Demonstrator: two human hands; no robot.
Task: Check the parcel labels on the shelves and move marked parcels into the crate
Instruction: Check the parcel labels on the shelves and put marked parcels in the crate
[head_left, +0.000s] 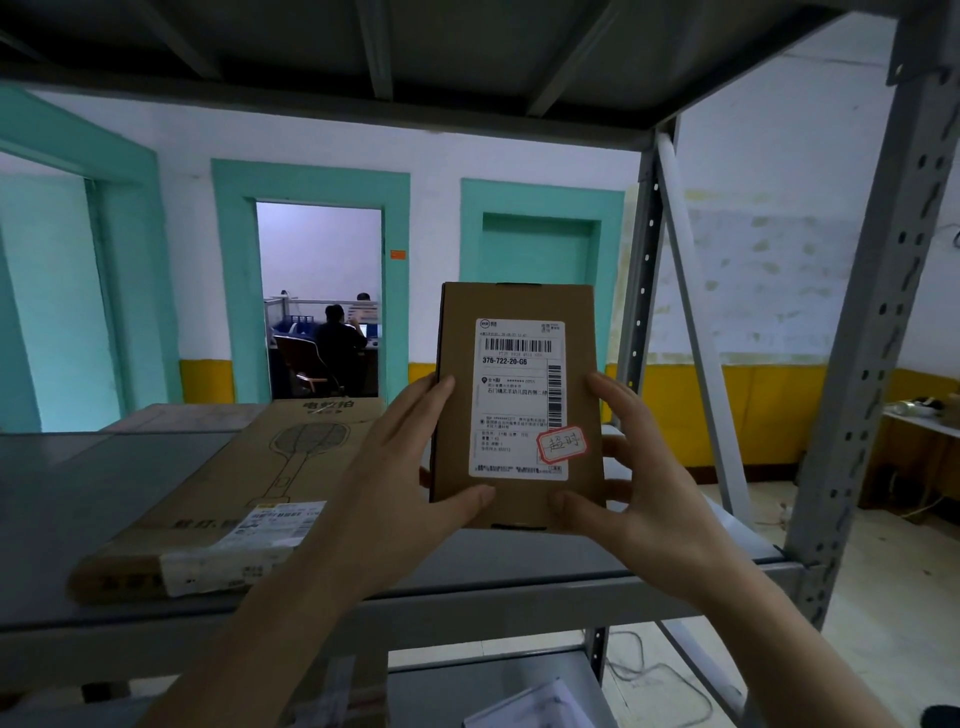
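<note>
label (519, 399) small print unreadable | flat carton (228, 499) right edge behind left hand (410, 467)

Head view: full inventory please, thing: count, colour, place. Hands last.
small brown cardboard parcel: 1, brown, held upright above the shelf, centre
white shipping label: 1, white, on the parcel's front
red-bordered handwritten sticker: 1, red and white, label's lower right corner
long flat cardboard box with racket drawing: 1, brown, lying on the shelf, left
grey metal shelf: 1, grey, foreground
teal door frames: 3, teal, back wall
seated person: 1, dark top, through the doorway
left hand: 1, grips parcel's left edge
right hand: 1, grips parcel's right edge
</note>
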